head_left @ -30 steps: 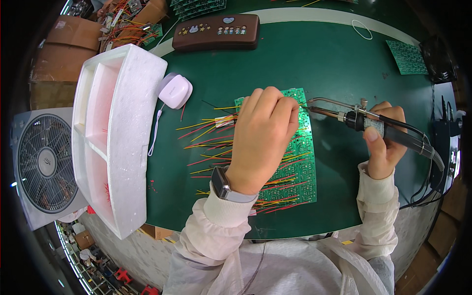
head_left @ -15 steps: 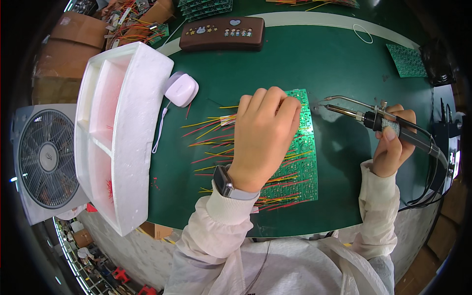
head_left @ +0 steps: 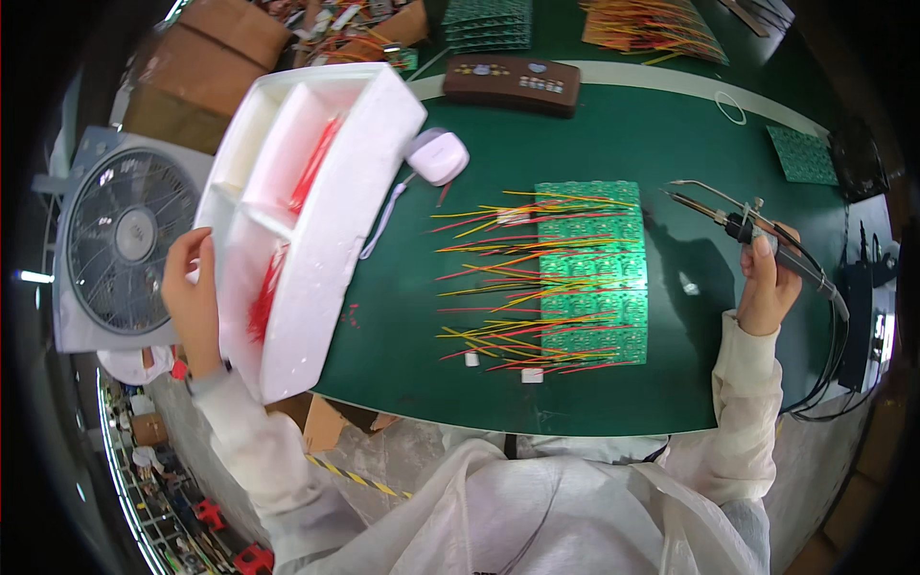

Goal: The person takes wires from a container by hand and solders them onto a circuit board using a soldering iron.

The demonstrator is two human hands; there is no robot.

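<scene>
While the board (head_left: 594, 266) lies on the counter (head_left: 671, 125), wires (head_left: 513, 249) jutting past its left edge, a passing sleeve (head_left: 747, 383) could snag them; the iron (head_left: 738, 226), gripped in the right hand (head_left: 767, 287), could scorch them if its tip strayed left; the left hand (head_left: 190, 299), over the board earlier, is now by the box's (head_left: 345, 192) outer side, fingers bent; I cannot tell whether it holds anything.

Circuit board (head_left: 625, 273) on green table (head_left: 613, 134)
</scene>
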